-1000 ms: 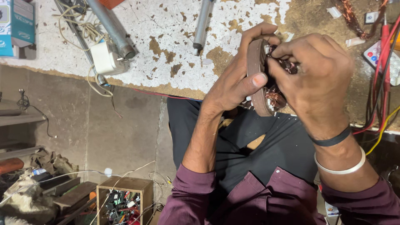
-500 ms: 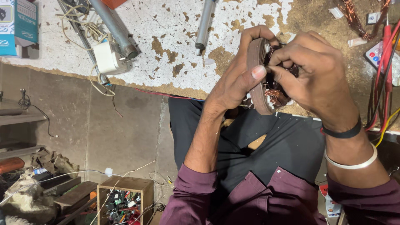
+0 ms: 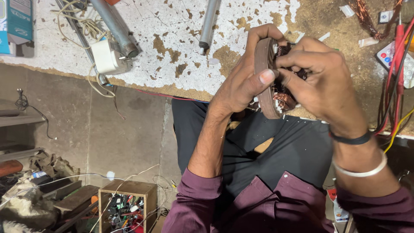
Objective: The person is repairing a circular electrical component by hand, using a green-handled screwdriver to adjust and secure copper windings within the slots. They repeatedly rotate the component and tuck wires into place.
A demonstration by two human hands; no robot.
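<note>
The left hand (image 3: 246, 82) is wrapped around a brown ring (image 3: 264, 77) with copper wire wound inside it, held on edge over the near rim of the workbench (image 3: 172, 39); the fingers curl over the ring's top and the thumb presses flat on its outer band. The right hand (image 3: 321, 82) sits at 3 o'clock from the ring, touching it, with the fingers pinched narrow on the copper coils (image 3: 284, 100) in the ring's middle. What lies between those fingertips is too small to tell. A dark band (image 3: 350, 139) and a pale bangle (image 3: 361, 170) circle the right wrist, and maroon sleeves (image 3: 198, 203) are pushed up both forearms.

At 11 o'clock from the hands, a grey metal rod (image 3: 209, 21) lies on the chipped white benchtop. Farther toward 10 o'clock lie a thicker pipe (image 3: 114, 28) and a white plug box (image 3: 105, 57) tangled in pale cord. At 2 o'clock a twist of copper wire (image 3: 364, 15) rests on the bare brown part of the bench, and at 3 o'clock red, black and yellow leads (image 3: 394, 86) run down beside a small white remote (image 3: 394, 60).

Below the bench, at 7 o'clock and well apart from the hands, a wooden box (image 3: 129, 205) holds small mixed parts on the concrete floor (image 3: 108, 138).
</note>
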